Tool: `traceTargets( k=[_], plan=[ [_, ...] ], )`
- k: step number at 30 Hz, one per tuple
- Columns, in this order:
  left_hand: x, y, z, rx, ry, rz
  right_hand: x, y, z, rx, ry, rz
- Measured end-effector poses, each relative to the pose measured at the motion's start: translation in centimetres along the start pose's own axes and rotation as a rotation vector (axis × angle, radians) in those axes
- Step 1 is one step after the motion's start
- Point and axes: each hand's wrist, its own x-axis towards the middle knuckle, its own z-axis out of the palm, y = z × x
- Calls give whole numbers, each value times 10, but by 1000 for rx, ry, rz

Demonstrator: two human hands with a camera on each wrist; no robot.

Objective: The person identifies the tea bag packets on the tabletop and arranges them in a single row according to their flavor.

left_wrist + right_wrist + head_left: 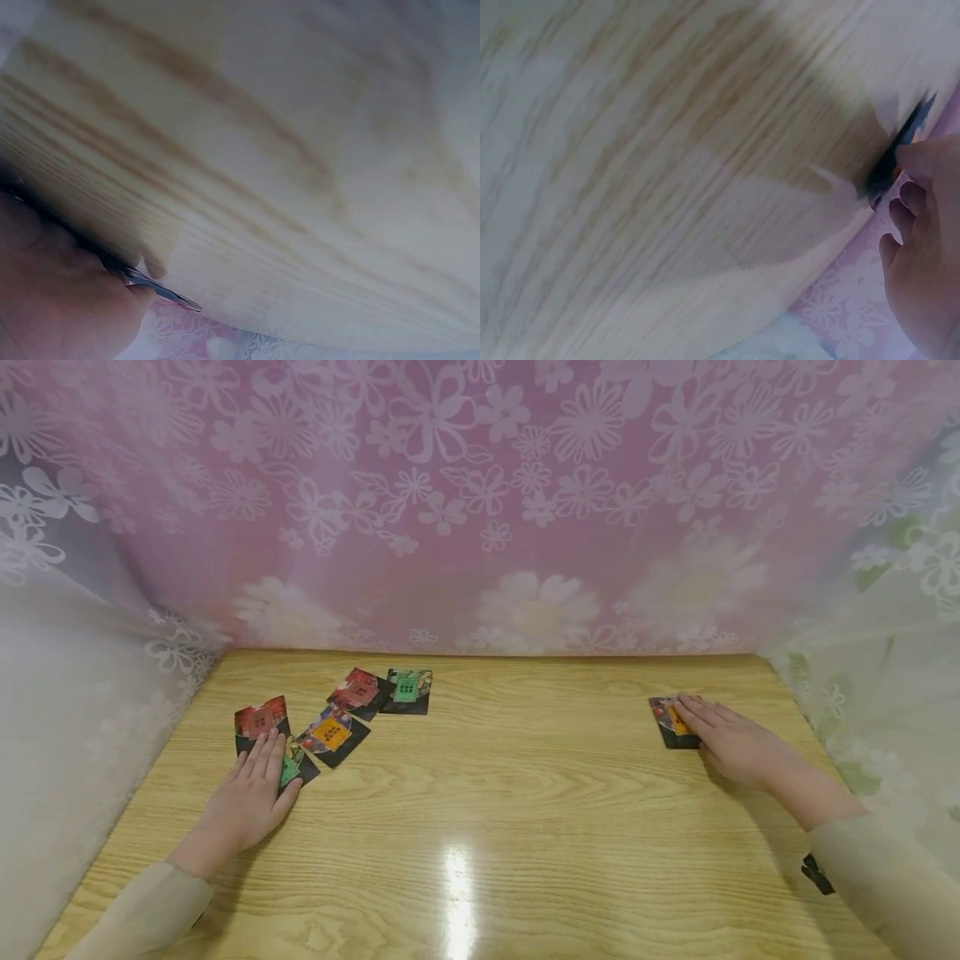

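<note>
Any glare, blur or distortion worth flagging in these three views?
Head view: sharp, with a bright glare streak on the table and wide-angle bending at the edges. Left wrist view: soft, the left hand a blurred mass at the corner. Right wrist view: smeared wood grain, the card under the right hand out of focus.

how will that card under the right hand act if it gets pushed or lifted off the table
The card lies flat and thin on the glossy wooden table, so it would probably slide easily under the right hand. It looks light and likely bends a little. Lying flush, its edge may be hard to lift; the fingers might slide it first.
</note>
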Motion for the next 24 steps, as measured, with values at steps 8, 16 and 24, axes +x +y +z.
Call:
traceTargets(
  k=[8, 16, 24],
  plan=[
    [0, 0, 0, 11, 2, -4, 7, -18, -15, 52, 64, 21],
    [0, -2, 1, 26, 16, 4, 31, -53, -24, 27, 182, -34],
    [0, -1, 3, 11, 11, -5, 69, -105, -35, 78, 215, -98]
  ],
)
